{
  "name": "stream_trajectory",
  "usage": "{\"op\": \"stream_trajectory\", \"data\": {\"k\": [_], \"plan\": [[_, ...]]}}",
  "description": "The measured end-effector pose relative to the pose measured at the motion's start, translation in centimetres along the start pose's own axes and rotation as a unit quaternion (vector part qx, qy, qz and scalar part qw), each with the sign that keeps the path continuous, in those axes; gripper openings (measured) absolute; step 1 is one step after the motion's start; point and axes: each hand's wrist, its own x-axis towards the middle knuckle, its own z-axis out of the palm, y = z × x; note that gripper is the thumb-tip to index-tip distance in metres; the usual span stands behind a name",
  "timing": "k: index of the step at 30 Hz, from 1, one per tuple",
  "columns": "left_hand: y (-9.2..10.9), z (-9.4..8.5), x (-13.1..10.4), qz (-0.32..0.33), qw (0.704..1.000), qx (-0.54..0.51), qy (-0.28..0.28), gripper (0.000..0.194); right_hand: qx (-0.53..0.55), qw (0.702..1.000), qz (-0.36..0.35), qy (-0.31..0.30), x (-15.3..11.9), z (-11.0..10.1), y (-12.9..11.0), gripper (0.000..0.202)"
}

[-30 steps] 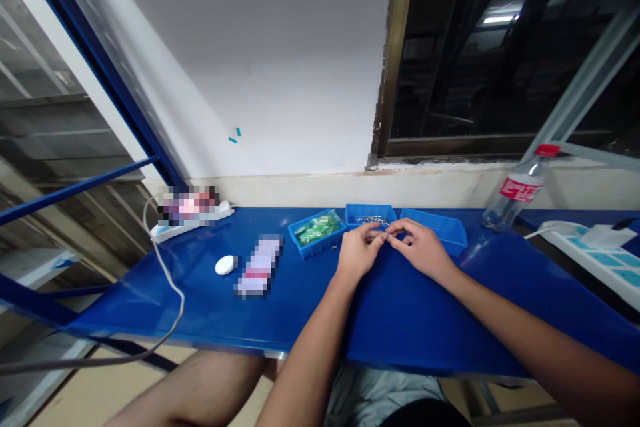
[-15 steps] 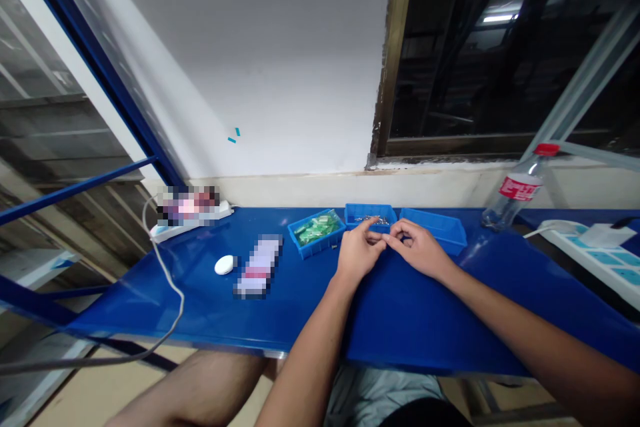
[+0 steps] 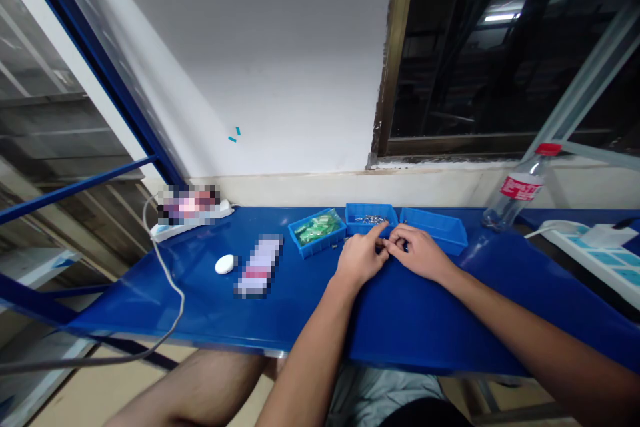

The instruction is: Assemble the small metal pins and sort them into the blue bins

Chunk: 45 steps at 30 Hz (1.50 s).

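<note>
Two hands [image 3: 361,259] [image 3: 419,252], three trays [image 3: 323,246] [image 3: 370,209] [image 3: 440,230], one bottle [image 3: 521,188]

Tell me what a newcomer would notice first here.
Likely the left hand and right hand, close together over the blue table. Next, the three blue bins by the hands, the leftmost holding green pieces. Then the red-capped bottle at the table's back right.

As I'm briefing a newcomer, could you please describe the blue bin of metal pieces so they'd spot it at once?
On the blue table, near the wall, find the blue bin that is the middle of three, just beyond the left hand. Its pile of shiny metal pieces sets it apart from the left bin, holding green pieces, and the right bin, where no such pile shows.
</note>
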Motion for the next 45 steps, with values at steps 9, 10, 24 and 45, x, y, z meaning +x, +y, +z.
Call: {"op": "stream_trajectory", "data": {"k": [9, 10, 24, 45], "plan": [[-0.1, 0.1, 0.2, 0.039, 0.997, 0.064, -0.037, 0.067, 0.021, 1.0, 0.008, 0.022, 0.0, 0.4, 0.4, 0.013], [-0.1, 0.1, 0.2, 0.039, 0.996, 0.066, -0.034, 0.066, 0.025, 0.999, 0.007, 0.024, 0.0, 0.5, 0.4, 0.013], [-0.5, 0.6, 0.4, 0.06, 0.995, -0.068, -0.03, 0.07, 0.142, 0.983, 0.104, 0.049, -0.1, 1.1, 1.1, 0.007], [-0.7, 0.6, 1.6, -0.051, 0.924, -0.366, 0.099, 0.054, 0.165, 0.983, 0.076, 0.0, 0.1, 0.2, -0.2, 0.037]]}}
